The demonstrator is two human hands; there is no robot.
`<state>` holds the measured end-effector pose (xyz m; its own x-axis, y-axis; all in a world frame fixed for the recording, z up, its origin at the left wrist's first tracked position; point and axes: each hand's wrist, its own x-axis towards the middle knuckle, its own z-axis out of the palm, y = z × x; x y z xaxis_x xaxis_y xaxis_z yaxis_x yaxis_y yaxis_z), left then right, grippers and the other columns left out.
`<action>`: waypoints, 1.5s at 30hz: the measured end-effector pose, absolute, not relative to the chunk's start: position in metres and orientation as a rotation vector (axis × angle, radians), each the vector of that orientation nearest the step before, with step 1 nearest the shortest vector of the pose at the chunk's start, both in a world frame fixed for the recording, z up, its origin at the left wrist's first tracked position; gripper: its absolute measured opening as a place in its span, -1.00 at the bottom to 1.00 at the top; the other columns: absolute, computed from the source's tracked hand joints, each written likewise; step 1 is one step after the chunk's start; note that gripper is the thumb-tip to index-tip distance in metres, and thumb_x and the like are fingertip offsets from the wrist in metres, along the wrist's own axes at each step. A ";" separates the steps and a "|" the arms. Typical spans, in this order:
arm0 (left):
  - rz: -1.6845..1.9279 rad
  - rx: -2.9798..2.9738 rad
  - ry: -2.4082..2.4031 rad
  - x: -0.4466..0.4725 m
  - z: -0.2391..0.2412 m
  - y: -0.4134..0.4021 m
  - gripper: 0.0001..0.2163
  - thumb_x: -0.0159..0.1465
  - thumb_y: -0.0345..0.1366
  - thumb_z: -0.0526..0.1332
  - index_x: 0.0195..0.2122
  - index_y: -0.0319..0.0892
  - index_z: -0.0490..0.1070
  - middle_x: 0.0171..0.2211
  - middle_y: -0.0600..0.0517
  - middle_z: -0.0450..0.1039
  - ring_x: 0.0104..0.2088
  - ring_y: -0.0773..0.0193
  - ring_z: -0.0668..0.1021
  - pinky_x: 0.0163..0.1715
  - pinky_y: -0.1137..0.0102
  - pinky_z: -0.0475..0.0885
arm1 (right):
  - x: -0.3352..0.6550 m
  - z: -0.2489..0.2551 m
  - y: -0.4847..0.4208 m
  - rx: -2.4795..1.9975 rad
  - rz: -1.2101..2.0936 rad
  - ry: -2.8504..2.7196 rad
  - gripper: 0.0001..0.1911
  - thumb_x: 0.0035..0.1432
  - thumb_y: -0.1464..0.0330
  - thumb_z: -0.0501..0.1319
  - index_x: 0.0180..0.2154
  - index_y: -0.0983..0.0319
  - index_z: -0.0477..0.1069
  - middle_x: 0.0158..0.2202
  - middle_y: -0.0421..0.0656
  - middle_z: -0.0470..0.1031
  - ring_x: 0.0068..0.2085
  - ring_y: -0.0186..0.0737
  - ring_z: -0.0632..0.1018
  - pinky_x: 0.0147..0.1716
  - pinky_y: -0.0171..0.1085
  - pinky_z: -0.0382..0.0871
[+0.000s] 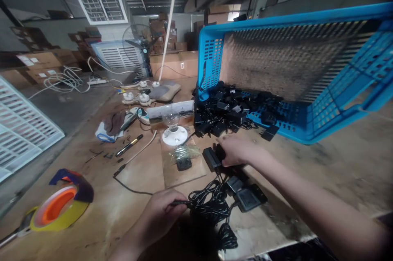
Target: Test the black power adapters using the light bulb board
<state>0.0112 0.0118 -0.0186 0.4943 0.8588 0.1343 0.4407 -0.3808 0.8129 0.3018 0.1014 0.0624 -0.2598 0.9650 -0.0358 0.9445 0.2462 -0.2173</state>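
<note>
My left hand is closed in a pinch on the end of a black cable, at the lower middle. Beside it lie bundled black cords in coils. My right hand has its fingers curled round a black power adapter, partly hidden by the hand. Another black adapter lies just left of those fingers. Several more adapters, one of them greyish, rest below the right hand. On a small board stands a clear bulb in a white lamp holder, with a black socket in front.
A blue plastic crate lies on its side at the right, black adapters spilling from it. Tape rolls, a pen and a thin cable occupy the left of the table. White sockets stand farther back.
</note>
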 end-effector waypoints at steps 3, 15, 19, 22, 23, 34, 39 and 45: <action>0.770 2.010 1.116 0.008 -0.018 0.012 -0.85 0.32 -0.31 0.18 -0.33 -0.13 0.54 -0.45 0.07 0.52 -0.49 0.33 0.47 -0.47 0.52 0.32 | 0.309 0.062 0.108 -1.847 0.301 -2.388 -0.61 -0.28 0.39 0.44 -0.27 0.27 0.56 -0.23 0.07 0.58 -0.16 0.18 0.58 -0.18 0.00 0.51; 0.905 1.995 1.117 0.003 -0.015 0.012 -0.81 0.32 -0.27 0.20 -0.40 -0.19 0.53 -0.52 0.08 0.46 -0.56 0.38 0.38 -0.55 0.55 0.21 | 0.232 0.032 0.067 -1.000 0.571 -2.302 -0.23 -0.14 0.44 0.34 0.17 0.30 0.23 0.16 0.11 0.38 0.18 0.06 0.41 0.18 -0.01 0.34; 0.874 1.993 1.165 0.001 -0.022 0.013 -0.82 0.33 -0.30 0.17 -0.39 -0.17 0.51 -0.49 0.08 0.46 -0.52 0.37 0.41 -0.53 0.55 0.23 | 0.229 0.025 0.067 -1.021 0.535 -2.300 -0.26 -0.14 0.45 0.32 0.14 0.31 0.26 0.12 0.09 0.41 0.14 0.06 0.43 0.15 -0.02 0.37; 0.853 2.068 1.196 0.000 -0.029 0.015 -0.78 0.35 -0.33 0.13 -0.44 -0.18 0.45 -0.54 0.11 0.39 -0.52 0.38 0.39 -0.52 0.54 0.21 | 0.227 0.027 0.063 -1.029 0.521 -2.305 -0.28 -0.14 0.46 0.30 0.13 0.30 0.27 0.10 0.08 0.42 0.14 0.06 0.43 0.16 -0.02 0.36; 0.859 2.096 1.187 -0.001 -0.031 0.016 -0.76 0.36 -0.33 0.11 -0.45 -0.18 0.44 -0.55 0.12 0.36 -0.53 0.38 0.37 -0.51 0.53 0.20 | 0.227 0.027 0.062 -1.037 0.520 -2.309 -0.29 -0.15 0.47 0.29 0.13 0.30 0.28 0.10 0.07 0.42 0.14 0.06 0.43 0.16 -0.02 0.36; 0.845 2.147 1.171 0.001 -0.034 0.018 -0.72 0.36 -0.31 0.09 -0.52 -0.18 0.35 -0.60 0.15 0.29 -0.55 0.40 0.34 -0.51 0.49 0.14 | 0.224 0.023 0.066 -1.066 0.528 -2.310 -0.28 -0.16 0.47 0.27 0.13 0.30 0.29 0.11 0.07 0.42 0.16 0.06 0.42 0.19 0.00 0.34; 0.833 2.141 1.129 -0.001 -0.036 0.018 -0.77 0.33 -0.36 0.14 -0.46 -0.18 0.50 -0.55 0.09 0.46 -0.53 0.38 0.46 -0.53 0.53 0.23 | 0.244 0.035 0.043 -1.143 0.518 -2.323 -0.14 -0.05 0.42 0.28 0.31 0.28 0.13 0.33 0.11 0.21 0.32 0.09 0.26 0.29 0.03 0.21; 0.778 2.190 0.897 0.006 -0.026 0.015 -0.77 0.38 -0.23 0.21 -0.36 -0.10 0.61 -0.49 0.09 0.58 -0.49 0.35 0.58 -0.43 0.55 0.38 | 0.254 0.021 -0.020 -1.163 0.791 -2.601 -0.27 -0.03 0.35 0.32 0.23 0.18 0.32 0.13 0.08 0.46 0.14 0.20 0.45 0.13 0.10 0.35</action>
